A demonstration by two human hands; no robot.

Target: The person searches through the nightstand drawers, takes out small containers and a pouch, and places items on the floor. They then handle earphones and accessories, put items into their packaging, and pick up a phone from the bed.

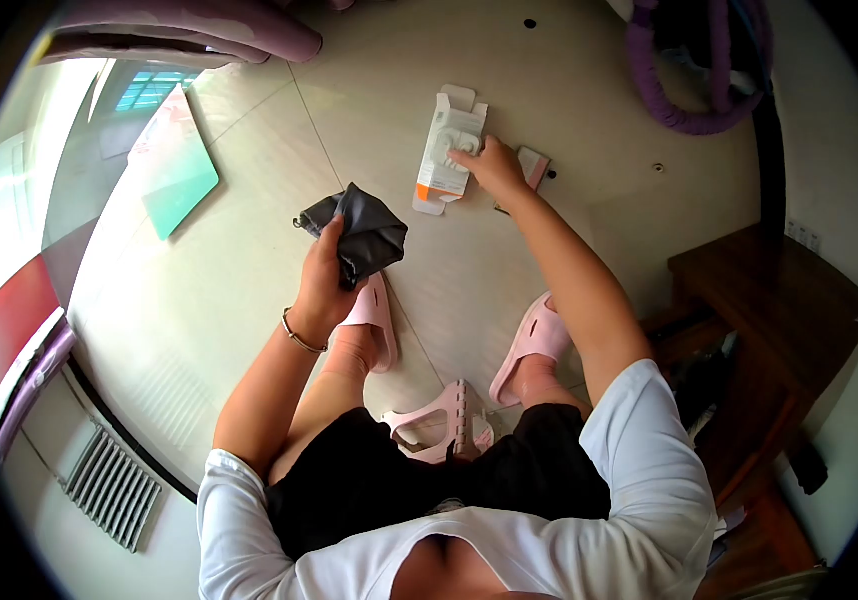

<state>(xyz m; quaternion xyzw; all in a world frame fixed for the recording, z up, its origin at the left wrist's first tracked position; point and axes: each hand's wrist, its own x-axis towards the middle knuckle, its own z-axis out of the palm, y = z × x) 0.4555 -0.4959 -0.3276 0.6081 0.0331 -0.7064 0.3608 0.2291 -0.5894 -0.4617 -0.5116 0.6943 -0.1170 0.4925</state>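
Note:
My left hand (321,282) is closed around a dark grey cloth pouch (369,232), held up above the tiled floor. The pouch sags in folds, and a small cord end shows at its left. My right hand (494,168) reaches forward to a small white rounded object (455,147) on top of a white cardboard box (441,176) with an orange corner. Thumb and fingers pinch at the white object's right edge; its exact kind is not clear. The box lies on the floor with end flaps folded out.
Beyond my right wrist lies a small flat box (533,165), partly hidden. A green-and-pink board (177,170) is at the left. I sit on a pink folding stool (446,420) between pink slippers (381,325). A dark wooden stand (769,290) is at the right.

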